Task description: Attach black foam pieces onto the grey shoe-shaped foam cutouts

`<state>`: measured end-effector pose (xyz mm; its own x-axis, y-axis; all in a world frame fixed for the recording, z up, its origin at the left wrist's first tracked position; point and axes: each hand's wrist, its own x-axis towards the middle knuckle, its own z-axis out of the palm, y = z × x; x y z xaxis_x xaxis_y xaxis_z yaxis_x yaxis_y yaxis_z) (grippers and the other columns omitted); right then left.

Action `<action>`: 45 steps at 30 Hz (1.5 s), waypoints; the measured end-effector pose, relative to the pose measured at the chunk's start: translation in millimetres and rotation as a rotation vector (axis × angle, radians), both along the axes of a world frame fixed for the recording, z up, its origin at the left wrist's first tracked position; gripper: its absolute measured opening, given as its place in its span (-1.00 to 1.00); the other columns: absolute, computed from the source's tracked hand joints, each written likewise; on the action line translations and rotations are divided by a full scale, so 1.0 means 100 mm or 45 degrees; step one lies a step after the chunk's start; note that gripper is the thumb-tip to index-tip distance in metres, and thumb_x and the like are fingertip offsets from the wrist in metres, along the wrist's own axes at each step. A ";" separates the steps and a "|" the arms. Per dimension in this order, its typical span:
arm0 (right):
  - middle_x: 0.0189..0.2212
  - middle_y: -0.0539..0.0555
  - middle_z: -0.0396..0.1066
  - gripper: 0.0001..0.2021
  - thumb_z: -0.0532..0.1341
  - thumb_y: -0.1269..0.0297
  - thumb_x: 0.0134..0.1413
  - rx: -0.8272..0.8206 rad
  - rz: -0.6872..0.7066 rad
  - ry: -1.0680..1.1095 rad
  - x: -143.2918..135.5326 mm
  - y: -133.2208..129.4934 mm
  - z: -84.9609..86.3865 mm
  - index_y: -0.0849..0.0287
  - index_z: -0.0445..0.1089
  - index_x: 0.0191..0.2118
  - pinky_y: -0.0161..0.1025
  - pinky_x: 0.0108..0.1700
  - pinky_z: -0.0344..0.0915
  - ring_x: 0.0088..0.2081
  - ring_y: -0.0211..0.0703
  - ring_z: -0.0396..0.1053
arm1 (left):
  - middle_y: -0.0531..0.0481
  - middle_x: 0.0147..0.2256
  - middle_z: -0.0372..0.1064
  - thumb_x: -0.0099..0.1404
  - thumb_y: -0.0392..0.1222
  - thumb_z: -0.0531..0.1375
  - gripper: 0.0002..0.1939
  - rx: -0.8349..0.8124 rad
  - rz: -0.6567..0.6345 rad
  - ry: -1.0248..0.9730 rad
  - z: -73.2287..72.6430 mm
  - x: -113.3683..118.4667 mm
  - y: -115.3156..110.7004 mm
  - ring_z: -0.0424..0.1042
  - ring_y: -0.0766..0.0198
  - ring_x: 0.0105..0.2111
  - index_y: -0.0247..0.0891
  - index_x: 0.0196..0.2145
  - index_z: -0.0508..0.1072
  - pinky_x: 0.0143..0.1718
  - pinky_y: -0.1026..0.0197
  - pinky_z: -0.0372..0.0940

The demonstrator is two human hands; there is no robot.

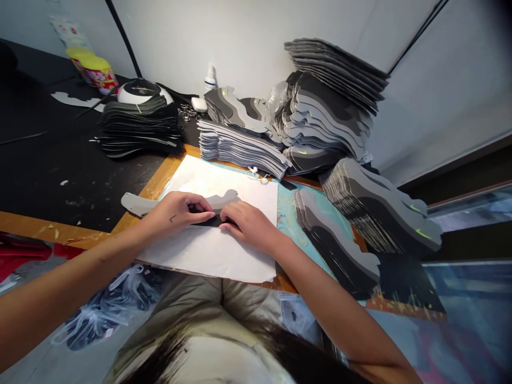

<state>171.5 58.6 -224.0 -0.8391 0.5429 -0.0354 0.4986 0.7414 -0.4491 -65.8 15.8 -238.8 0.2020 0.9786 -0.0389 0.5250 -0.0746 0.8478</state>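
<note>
A grey and black shaped piece [218, 201] lies across a white sheet [240, 261] on the table, its light grey end reaching out past the sheet's left edge. My left hand [176, 212] is closed on the piece's near black edge, thumb and fingers pressed together. Just to the right, my right hand [248, 225] pinches the same black edge with curled fingers. A small gap separates the two hands. Parts of the piece are hidden under the fingers.
Black strips [140, 128] are stacked at the back left. White-edged pieces [240, 149] lie behind the sheet, near white earphones [258, 175]. Grey and black pieces [336, 240] rest on the right, with taller stacks [376, 208] beyond. A yellow-lidded tub [100, 74] stands far left.
</note>
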 end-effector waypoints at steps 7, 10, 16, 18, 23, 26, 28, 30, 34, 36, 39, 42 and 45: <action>-0.08 0.07 0.19 -0.68 0.11 0.20 0.56 -0.034 -0.219 -0.241 -0.24 -0.06 0.12 0.39 0.46 0.01 -0.54 -0.09 -0.15 -0.16 -0.53 -0.05 | -0.05 -0.42 0.47 0.29 0.13 0.29 -0.58 0.026 -0.062 -0.067 -0.05 -0.03 0.00 0.33 0.32 -0.42 -0.37 -0.27 0.59 -0.43 0.33 0.16; -0.04 0.11 0.17 -0.65 0.12 0.14 0.55 0.035 -0.226 -0.327 -0.28 -0.09 0.12 0.36 0.44 0.09 -0.55 0.00 -0.06 -0.10 -0.48 -0.02 | -0.04 -0.44 0.45 0.28 0.11 0.30 -0.59 0.050 -0.067 -0.057 -0.09 -0.03 0.01 0.31 0.33 -0.44 -0.37 -0.29 0.58 -0.43 0.32 0.14; 0.03 0.18 0.11 -0.59 -0.02 0.08 0.61 0.227 -0.218 -0.505 -0.32 -0.21 0.09 0.27 0.39 0.18 -0.41 0.14 0.02 0.06 -0.29 -0.02 | -0.04 -0.42 0.45 0.29 0.14 0.24 -0.58 0.160 -0.133 0.036 -0.04 -0.04 0.01 0.34 0.30 -0.43 -0.35 -0.26 0.55 -0.39 0.30 0.15; 0.00 0.20 0.12 -0.61 -0.04 0.15 0.61 0.248 -0.200 -0.551 -0.35 -0.23 0.13 0.29 0.40 0.16 -0.38 0.15 0.03 0.05 -0.28 0.00 | -0.02 -0.45 0.42 0.28 0.14 0.22 -0.58 0.215 -0.118 0.195 0.02 -0.10 -0.03 0.29 0.31 -0.46 -0.33 -0.26 0.56 -0.43 0.30 0.10; -0.10 0.20 0.19 -0.65 0.03 0.22 0.56 0.180 -0.195 -0.596 -0.47 -0.19 0.23 0.39 0.43 0.09 -0.55 -0.04 0.02 -0.13 -0.45 0.06 | -0.02 -0.46 0.42 0.29 0.22 0.20 -0.52 0.072 0.018 0.196 0.11 -0.26 -0.16 0.28 0.31 -0.49 -0.32 -0.29 0.55 -0.47 0.31 0.10; -0.18 0.21 0.23 -0.59 0.01 0.17 0.59 0.158 -0.240 -0.507 -0.57 -0.18 0.20 0.45 0.46 0.01 -0.60 -0.16 -0.11 -0.26 -0.54 0.02 | -0.02 -0.48 0.42 0.28 0.19 0.22 -0.55 0.077 0.066 0.118 0.07 -0.28 -0.21 0.26 0.33 -0.50 -0.33 -0.33 0.54 -0.49 0.32 0.09; -0.17 0.19 0.24 -0.54 0.01 0.10 0.61 0.136 -0.253 -0.478 -0.62 -0.18 0.15 0.43 0.47 0.00 -0.60 -0.20 -0.21 -0.31 -0.57 -0.04 | -0.01 -0.48 0.42 0.28 0.16 0.23 -0.57 0.091 0.065 0.091 0.03 -0.28 -0.21 0.25 0.35 -0.51 -0.33 -0.34 0.54 -0.50 0.33 0.07; -0.15 0.15 0.25 -0.54 0.01 0.07 0.62 0.114 -0.266 -0.479 -0.64 -0.19 0.10 0.41 0.47 0.01 -0.57 -0.23 -0.30 -0.35 -0.59 -0.09 | 0.00 -0.49 0.41 0.29 0.14 0.24 -0.59 0.116 0.061 0.072 0.01 -0.29 -0.22 0.24 0.36 -0.52 -0.33 -0.34 0.54 -0.51 0.33 0.06; -0.18 0.10 0.25 -0.56 0.04 0.06 0.61 0.125 -0.293 -0.478 -0.62 -0.19 0.02 0.39 0.46 0.02 -0.54 -0.26 -0.37 -0.40 -0.59 -0.18 | 0.00 -0.53 0.36 0.28 0.20 0.26 -0.53 0.139 0.066 0.070 0.05 -0.31 -0.23 0.22 0.36 -0.53 -0.34 -0.39 0.50 -0.52 0.32 0.06; -0.20 0.10 0.25 -0.56 0.05 0.05 0.61 0.131 -0.298 -0.480 -0.61 -0.19 0.00 0.40 0.46 0.01 -0.52 -0.26 -0.41 -0.42 -0.58 -0.23 | -0.01 -0.53 0.36 0.25 0.24 0.26 -0.49 0.129 0.069 0.084 0.09 -0.31 -0.23 0.21 0.37 -0.54 -0.35 -0.42 0.48 -0.52 0.32 0.05; -0.21 0.11 0.24 -0.55 0.06 0.06 0.61 0.132 -0.296 -0.477 -0.61 -0.21 0.01 0.43 0.45 0.00 -0.47 -0.26 -0.47 -0.42 -0.57 -0.27 | -0.01 -0.53 0.37 0.25 0.22 0.25 -0.51 0.134 0.059 0.107 0.10 -0.31 -0.21 0.21 0.37 -0.54 -0.35 -0.43 0.48 -0.51 0.31 0.05; -0.17 0.09 0.24 -0.52 0.04 -0.02 0.60 0.099 -0.311 -0.534 -0.62 -0.22 0.05 0.38 0.44 0.04 -0.46 -0.25 -0.48 -0.42 -0.56 -0.25 | 0.02 -0.55 0.35 0.25 0.20 0.25 -0.53 0.165 0.060 0.131 0.07 -0.33 -0.19 0.20 0.38 -0.55 -0.34 -0.44 0.48 -0.51 0.31 0.03; -0.13 0.06 0.24 -0.45 0.07 -0.16 0.54 0.041 -0.319 -0.601 -0.62 -0.22 0.10 0.32 0.41 0.08 -0.46 -0.25 -0.48 -0.40 -0.56 -0.24 | 0.04 -0.56 0.34 0.25 0.20 0.27 -0.54 0.167 0.060 0.137 0.03 -0.35 -0.18 0.19 0.39 -0.55 -0.32 -0.44 0.48 -0.50 0.31 0.02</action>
<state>109.6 36.6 -214.0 -0.5802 0.7318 -0.3577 0.8046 0.5832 -0.1118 -100.8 -2.6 -236.3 0.1576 0.9850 0.0709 0.6176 -0.1543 0.7712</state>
